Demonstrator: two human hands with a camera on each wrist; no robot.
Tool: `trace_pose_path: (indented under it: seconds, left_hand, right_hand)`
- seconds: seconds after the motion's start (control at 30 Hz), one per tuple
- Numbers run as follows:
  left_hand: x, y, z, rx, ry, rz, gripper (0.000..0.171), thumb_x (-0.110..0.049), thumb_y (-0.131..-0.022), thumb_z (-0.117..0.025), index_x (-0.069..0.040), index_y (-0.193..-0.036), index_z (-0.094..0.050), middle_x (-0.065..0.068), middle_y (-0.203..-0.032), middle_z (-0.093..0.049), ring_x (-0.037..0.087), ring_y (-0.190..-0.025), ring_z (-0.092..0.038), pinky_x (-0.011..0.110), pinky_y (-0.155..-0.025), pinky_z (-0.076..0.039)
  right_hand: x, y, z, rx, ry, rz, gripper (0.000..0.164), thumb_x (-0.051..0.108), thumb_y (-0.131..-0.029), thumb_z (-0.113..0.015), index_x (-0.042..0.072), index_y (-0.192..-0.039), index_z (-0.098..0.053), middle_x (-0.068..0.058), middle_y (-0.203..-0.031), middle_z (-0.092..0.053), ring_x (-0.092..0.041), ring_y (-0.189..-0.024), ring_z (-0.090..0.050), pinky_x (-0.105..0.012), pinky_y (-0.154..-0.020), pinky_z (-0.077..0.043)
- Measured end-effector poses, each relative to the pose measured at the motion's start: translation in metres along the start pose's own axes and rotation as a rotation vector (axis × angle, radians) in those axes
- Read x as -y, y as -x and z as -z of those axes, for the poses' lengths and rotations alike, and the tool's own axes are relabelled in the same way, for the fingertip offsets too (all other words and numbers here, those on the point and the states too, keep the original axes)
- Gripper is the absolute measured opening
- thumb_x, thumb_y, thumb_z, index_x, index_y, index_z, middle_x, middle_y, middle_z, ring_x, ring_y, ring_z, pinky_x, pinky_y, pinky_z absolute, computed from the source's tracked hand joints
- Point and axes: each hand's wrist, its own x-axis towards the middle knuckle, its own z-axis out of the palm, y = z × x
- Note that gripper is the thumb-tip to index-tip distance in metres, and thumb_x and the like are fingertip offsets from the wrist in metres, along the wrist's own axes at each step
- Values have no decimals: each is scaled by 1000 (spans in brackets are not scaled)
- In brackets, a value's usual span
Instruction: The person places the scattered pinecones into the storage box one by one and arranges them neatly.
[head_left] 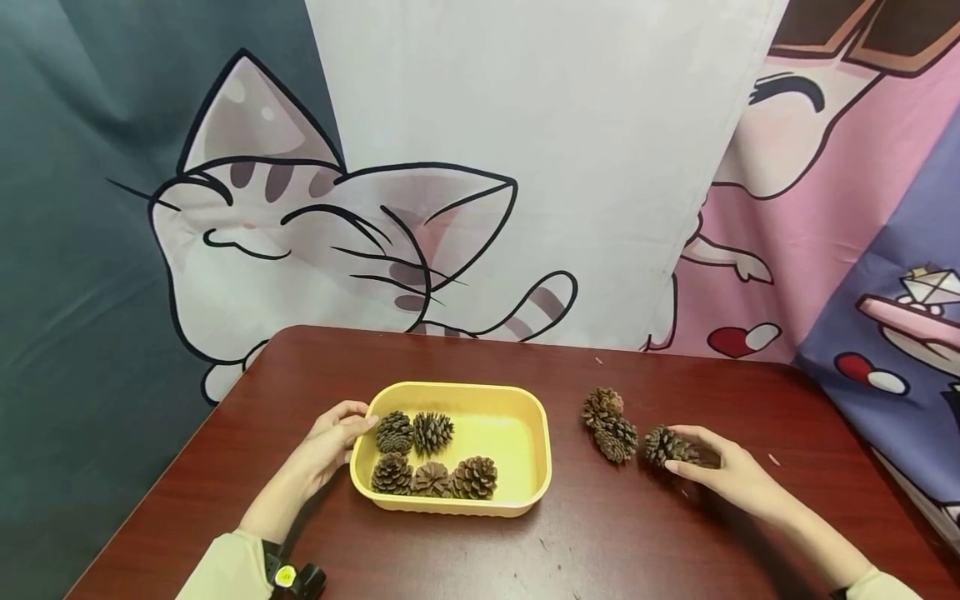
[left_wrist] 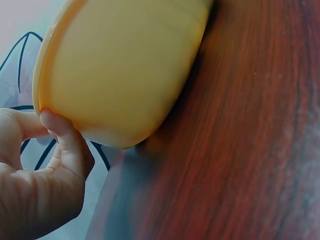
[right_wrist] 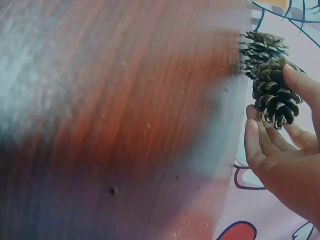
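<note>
A yellow plastic tray stands left of centre on the table, with several brown pine cones along its left and front sides. My left hand pinches the tray's left rim between thumb and fingers; the left wrist view shows this grip on the yellow wall up close. Out to the right, my right hand holds a pine cone between thumb and fingers. In the right wrist view this pine cone overlaps another one behind it.
Two more pine cones, one brown and one darker, lie together between the tray and my right hand. Small flakes are scattered on the reddish-brown table. A printed cloth with cartoon figures hangs behind the table.
</note>
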Motion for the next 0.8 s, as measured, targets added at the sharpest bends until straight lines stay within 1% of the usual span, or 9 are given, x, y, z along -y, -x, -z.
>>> trace_pose_path:
  seconds: [0.1, 0.23, 0.4, 0.47, 0.57, 0.63, 0.73, 0.8]
  left_hand:
    - [-1, 0, -1, 3, -18, -6, 33, -10, -90, -58, 1, -113, -37, -2, -82, -59, 11, -74, -61, 30, -63, -54]
    - [0, -1, -3, -1, -30, -3, 33, -10, -90, -58, 1, -112, -37, -1, -81, -58, 11, -71, -60, 30, -62, -54]
    - [1, -2, -4, -1, -29, 0, 33, -11, -90, -59, 0, -112, -38, -2, -81, -59, 10, -72, -60, 29, -62, -53]
    - [2, -2, -4, -1, -28, -3, 33, -12, -90, -59, 0, -112, -38, -1, -81, -59, 10, -72, -60, 29, -62, -54]
    - [3, -1, -4, 0, -18, 5, 32, -11, -90, -59, 0, -112, -38, -2, -81, -59, 10, -73, -60, 30, -62, -54]
    - [3, -1, -3, 2, -13, 9, 32, -11, -90, -58, 0, -112, -38, -3, -81, -60, 10, -72, -60, 29, -62, -54]
    - [2, 0, -2, -9, -10, 1, 32, -10, -90, -59, 0, -111, -38, -2, -81, -60, 10, -72, -60, 29, -61, -54]
    - [1, 0, -2, -18, -13, -2, 32, -11, -89, -59, 0, -111, -38, -3, -81, -61, 10, -71, -60, 28, -60, -53]
  right_hand:
    - [-1, 2, 5, -11, 1, 8, 51, 35, -85, -68, 16, -129, -52, -10, -121, -59, 7, -96, -54, -19, -75, -47]
    - [3, 4, 10, -17, -16, 15, 51, 33, -86, -67, 17, -131, -51, -9, -123, -58, 9, -99, -52, -18, -76, -48]
    - [16, 3, 16, -5, 7, 29, 51, 35, -85, -68, 19, -131, -50, -8, -123, -58, 9, -101, -51, -19, -77, -48]
    - [22, 2, 17, -2, 17, 33, 50, 37, -85, -67, 22, -130, -51, -6, -124, -58, 10, -103, -50, -18, -78, -47]
    - [31, -1, 15, -2, 20, 68, 49, 36, -85, -67, 24, -130, -51, -3, -126, -57, 11, -107, -47, -17, -81, -46]
    - [38, -3, 12, -6, 9, 94, 48, 36, -84, -68, 26, -128, -52, 0, -125, -58, 10, -108, -48, -16, -82, -45]
    - [50, -11, 4, 5, -21, 135, 47, 35, -84, -69, 28, -127, -53, 3, -124, -58, 3, -110, -52, -18, -84, -46]
    - [58, -17, -2, 14, -36, 162, 47, 35, -83, -70, 28, -127, -53, 3, -124, -58, -7, -112, -55, -21, -84, -48]
